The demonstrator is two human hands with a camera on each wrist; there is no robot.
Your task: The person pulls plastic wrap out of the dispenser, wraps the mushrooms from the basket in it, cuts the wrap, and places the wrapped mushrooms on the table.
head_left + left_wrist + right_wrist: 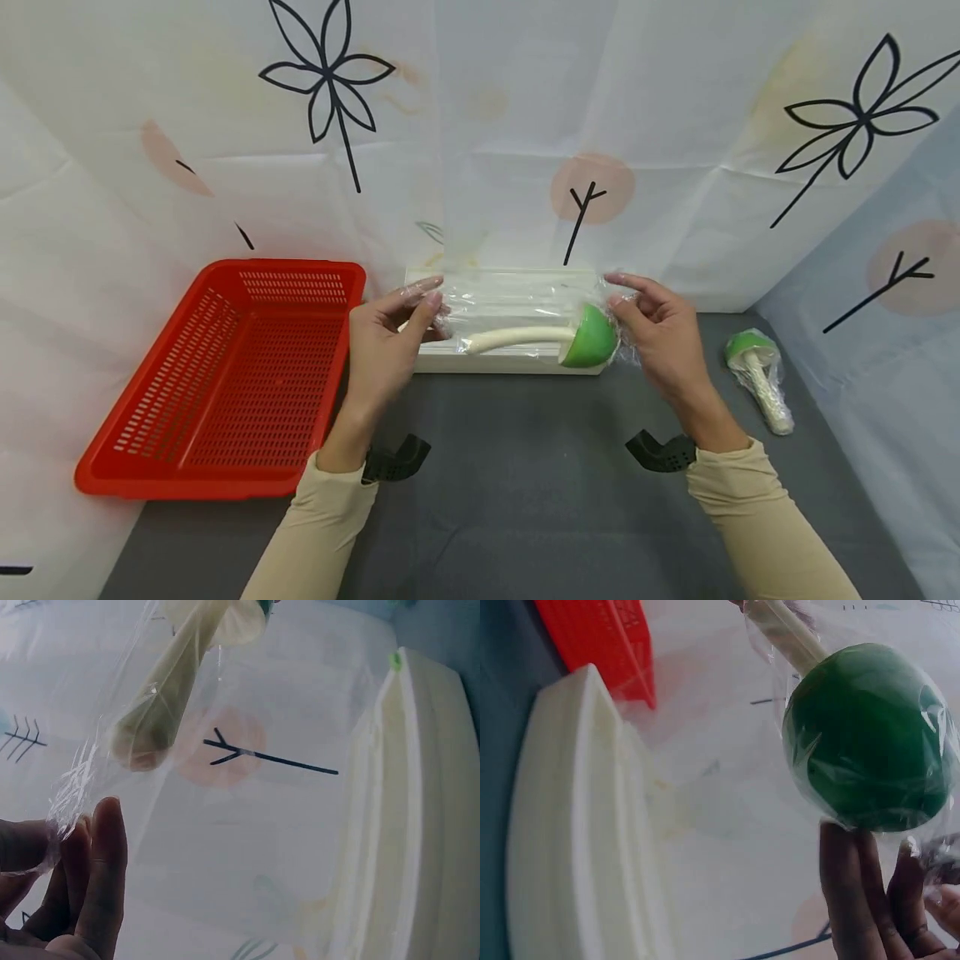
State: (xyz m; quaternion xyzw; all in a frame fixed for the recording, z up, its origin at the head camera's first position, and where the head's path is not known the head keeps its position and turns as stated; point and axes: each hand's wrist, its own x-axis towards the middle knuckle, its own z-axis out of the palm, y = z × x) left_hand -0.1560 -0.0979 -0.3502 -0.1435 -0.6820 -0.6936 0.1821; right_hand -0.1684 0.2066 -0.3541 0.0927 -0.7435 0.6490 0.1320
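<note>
A toy mushroom with a green cap (591,337) and a long pale stem lies sideways in clear plastic film (502,304), raised between both hands. My left hand (386,342) pinches the film's left end between thumb and fingers, just past the tip of the stem (150,739). At the other end my right hand (660,333) pinches the film beside the cap (870,739). Behind the film, a long white box (510,363) with a ridged inside sits against the back cloth; the film hides part of it.
A red perforated basket (225,479) stands on the left, close to my left wrist. On the dark grey table (525,500), at the right, lies another green-capped mushroom (761,379) wrapped in film. White patterned cloth (480,108) rises behind and at the sides.
</note>
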